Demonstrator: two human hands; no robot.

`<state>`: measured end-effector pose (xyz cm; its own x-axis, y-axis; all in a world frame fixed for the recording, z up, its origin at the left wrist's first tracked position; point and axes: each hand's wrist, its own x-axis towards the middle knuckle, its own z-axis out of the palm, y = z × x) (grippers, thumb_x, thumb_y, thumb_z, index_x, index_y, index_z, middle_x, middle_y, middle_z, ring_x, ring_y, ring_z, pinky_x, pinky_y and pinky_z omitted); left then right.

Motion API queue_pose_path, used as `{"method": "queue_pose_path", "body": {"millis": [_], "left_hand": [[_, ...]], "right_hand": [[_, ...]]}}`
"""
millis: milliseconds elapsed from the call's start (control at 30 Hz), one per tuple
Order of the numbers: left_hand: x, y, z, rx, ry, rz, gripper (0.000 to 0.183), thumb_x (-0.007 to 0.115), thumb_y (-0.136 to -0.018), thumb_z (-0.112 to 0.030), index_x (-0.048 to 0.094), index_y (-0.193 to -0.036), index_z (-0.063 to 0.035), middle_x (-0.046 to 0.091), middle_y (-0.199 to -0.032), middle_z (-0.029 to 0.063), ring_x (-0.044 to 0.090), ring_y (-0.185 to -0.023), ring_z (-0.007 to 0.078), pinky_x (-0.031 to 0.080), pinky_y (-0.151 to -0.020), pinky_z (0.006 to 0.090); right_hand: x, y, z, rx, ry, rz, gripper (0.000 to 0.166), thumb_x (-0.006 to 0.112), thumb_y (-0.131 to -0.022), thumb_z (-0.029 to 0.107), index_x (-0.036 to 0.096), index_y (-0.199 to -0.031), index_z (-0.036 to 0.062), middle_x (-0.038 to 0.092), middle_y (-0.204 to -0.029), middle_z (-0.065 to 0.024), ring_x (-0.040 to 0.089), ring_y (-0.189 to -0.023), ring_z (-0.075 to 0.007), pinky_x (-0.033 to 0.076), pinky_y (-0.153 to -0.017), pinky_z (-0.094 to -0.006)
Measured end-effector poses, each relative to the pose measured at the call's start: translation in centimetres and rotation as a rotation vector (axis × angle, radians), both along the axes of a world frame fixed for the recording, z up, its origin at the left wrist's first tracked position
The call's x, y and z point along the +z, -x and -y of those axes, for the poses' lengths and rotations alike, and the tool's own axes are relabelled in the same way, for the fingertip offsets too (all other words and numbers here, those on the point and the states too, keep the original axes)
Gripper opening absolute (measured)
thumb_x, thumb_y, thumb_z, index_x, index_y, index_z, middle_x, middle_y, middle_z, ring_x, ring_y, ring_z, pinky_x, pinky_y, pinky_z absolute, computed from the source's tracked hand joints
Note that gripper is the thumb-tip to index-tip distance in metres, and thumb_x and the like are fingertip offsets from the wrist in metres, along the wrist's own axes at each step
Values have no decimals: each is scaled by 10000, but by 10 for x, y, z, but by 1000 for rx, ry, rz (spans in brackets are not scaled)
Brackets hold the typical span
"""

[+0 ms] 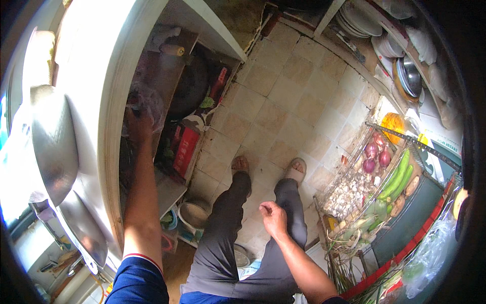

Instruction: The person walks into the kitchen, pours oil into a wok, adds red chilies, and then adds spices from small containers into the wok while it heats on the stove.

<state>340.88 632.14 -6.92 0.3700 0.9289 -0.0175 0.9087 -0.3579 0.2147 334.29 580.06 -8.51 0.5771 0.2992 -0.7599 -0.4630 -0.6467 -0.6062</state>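
Note:
My left hand reaches into a dim shelf compartment under the white counter, at a clear plastic bag. Shadow hides its fingers, so its grip cannot be told. My right hand hangs in front of my right thigh, over the tiled floor, with its fingers curled loosely and nothing seen in it. Just below and right of my left hand, a red box with white writing stands on the lower shelf. A dark round pan lies on the same shelf, beyond the box.
A wire rack on the right holds red onions, garlic and long green vegetables. Stacked plates and metal bowls fill a shelf at the upper right. A basin stands by my left leg. Two steel sink bowls are at the left.

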Motion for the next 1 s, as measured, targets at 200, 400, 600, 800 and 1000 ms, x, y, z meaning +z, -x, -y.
{"method": "queue_pose_path", "body": {"millis": [200, 400, 600, 800, 1000], "left_hand": [[4, 24, 40, -385, -347, -129, 455, 647, -945, -154, 578, -1389, -88, 490, -1460, 220, 487, -1335, 438, 430, -1093, 556], [15, 14, 78, -577, -363, -373, 351, 672, -892, -77, 670, -1242, -91, 582, -1312, 170, 556, -1214, 414, 471, -1004, 527], [-2, 29, 46, -472, -183, -111, 410, 732, -843, -100, 659, -1243, -46, 605, -1256, 174, 574, -1167, 429, 466, -986, 539], [8, -12, 11, -443, -613, -217, 648, 856, -747, -171, 597, -1319, -8, 626, -1300, 209, 611, -1188, 421, 507, -969, 514], [3, 4, -21, -78, -33, -134, 727, 812, -813, -435, 564, -1413, -109, 600, -1387, 177, 632, -1195, 386, 526, -970, 505]], "right_hand": [[4, 0, -2, -3, 2, -41, 176, 725, -930, 205, 730, -1017, 52, 759, -904, -134, 745, -828, -268, 574, -754, -379], [3, -1, 0, -32, -11, -47, 163, 730, -931, 188, 726, -1026, 56, 757, -895, -126, 738, -808, -240, 569, -736, -357], [1, -1, 0, -19, -43, -28, 167, 737, -927, 192, 727, -1029, 60, 756, -893, -120, 736, -803, -246, 568, -735, -360], [-2, 2, 1, -30, -31, -4, 159, 742, -919, 192, 734, -1006, 59, 756, -879, -125, 742, -798, -257, 574, -743, -366], [-3, 2, 2, -15, -14, -25, 169, 732, -921, 205, 735, -1003, 57, 757, -885, -140, 748, -808, -268, 574, -744, -374]]}}
